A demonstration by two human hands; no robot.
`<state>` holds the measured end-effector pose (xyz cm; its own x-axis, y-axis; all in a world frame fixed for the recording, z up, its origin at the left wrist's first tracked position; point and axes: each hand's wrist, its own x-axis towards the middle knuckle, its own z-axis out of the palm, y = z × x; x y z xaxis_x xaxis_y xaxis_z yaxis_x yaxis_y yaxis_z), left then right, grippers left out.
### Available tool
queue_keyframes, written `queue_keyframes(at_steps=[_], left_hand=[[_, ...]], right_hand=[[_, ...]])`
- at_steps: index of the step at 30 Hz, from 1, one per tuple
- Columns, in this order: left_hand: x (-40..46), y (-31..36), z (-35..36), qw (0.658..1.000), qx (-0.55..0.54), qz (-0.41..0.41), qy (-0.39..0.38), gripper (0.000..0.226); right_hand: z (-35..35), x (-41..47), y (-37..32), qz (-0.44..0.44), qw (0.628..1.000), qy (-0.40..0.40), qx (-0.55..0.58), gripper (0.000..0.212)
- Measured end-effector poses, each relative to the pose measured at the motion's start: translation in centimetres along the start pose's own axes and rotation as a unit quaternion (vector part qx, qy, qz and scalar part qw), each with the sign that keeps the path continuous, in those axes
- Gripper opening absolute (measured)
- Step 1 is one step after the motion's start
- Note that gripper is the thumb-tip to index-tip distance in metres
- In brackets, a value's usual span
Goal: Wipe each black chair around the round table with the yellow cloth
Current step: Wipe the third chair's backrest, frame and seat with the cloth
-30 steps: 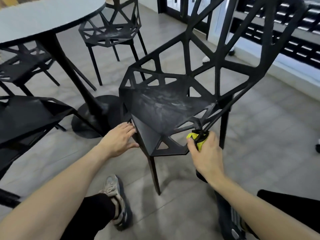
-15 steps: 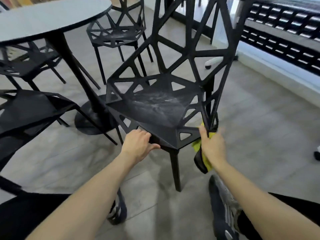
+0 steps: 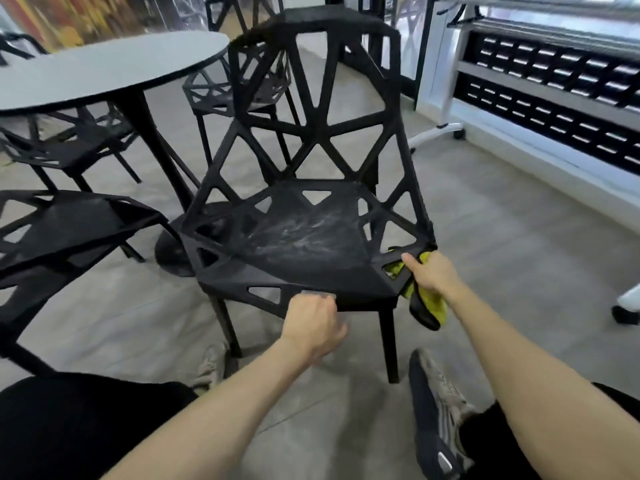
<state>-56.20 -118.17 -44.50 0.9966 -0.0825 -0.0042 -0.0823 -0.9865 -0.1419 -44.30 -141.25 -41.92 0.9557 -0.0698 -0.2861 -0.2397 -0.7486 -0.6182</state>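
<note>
Over the last 1 second the black chair has swung round, so its backrest now stands at 12 o'clock and the seat front faces the person. The left hand has moved onto the front edge at 6 o'clock, fingers curled under the rim. The right hand still pinches the yellow cloth against the seat corner at 3 o'clock. Judging by the pale smears, the seat still needs wiping. The round counter sits at 10 o'clock.

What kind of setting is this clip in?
Probably a café or office break area: a round table ringed by matching black chairs, with a folding table on castors by the window wall.
</note>
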Motion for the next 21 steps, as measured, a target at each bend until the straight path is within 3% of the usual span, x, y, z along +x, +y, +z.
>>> queue_keyframes(at_steps=[2, 5, 8, 10, 12, 15, 17, 21], left_hand=[[-1.1, -0.6, -0.3, 0.999, -0.013, 0.035, 0.013, 0.040], [-3.9, -4.7, -0.7, 0.993, -0.034, 0.093, 0.062, 0.037], [-5.7, -11.3, -0.2, 0.992, -0.044, -0.022, 0.118, 0.026], [-5.9, -15.6, 0.6, 0.990, -0.039, -0.110, 0.084, 0.020], [-5.5, -19.2, 1.2, 0.987, -0.026, -0.151, 0.042, 0.037], [-4.3, -22.6, 1.3, 0.989, 0.016, -0.143, -0.016, 0.084], [-3.1, -23.8, 1.1, 0.990, 0.054, -0.116, -0.058, 0.102], [-0.8, -25.2, 1.5, 0.985, 0.136, -0.072, -0.078, 0.109]], right_hand=[[-1.1, 0.2, 0.1, -0.021, 0.994, 0.001, -0.103, 0.053], [-2.2, -2.1, -2.2, -0.046, 0.975, 0.078, -0.203, 0.021], [-3.4, -5.6, -6.0, -0.099, 0.969, 0.133, -0.183, 0.019], [-4.4, -7.7, -7.8, -0.121, 0.977, 0.139, -0.111, 0.026], [-4.8, -9.6, -9.4, -0.146, 0.983, 0.111, -0.020, 0.039], [-2.7, -11.2, -10.8, -0.171, 0.980, 0.045, 0.088, 0.048], [-0.4, -11.1, -11.1, -0.185, 0.978, 0.012, 0.094, 0.050], [3.0, -9.7, -12.2, -0.191, 0.981, -0.027, 0.039, 0.047]])
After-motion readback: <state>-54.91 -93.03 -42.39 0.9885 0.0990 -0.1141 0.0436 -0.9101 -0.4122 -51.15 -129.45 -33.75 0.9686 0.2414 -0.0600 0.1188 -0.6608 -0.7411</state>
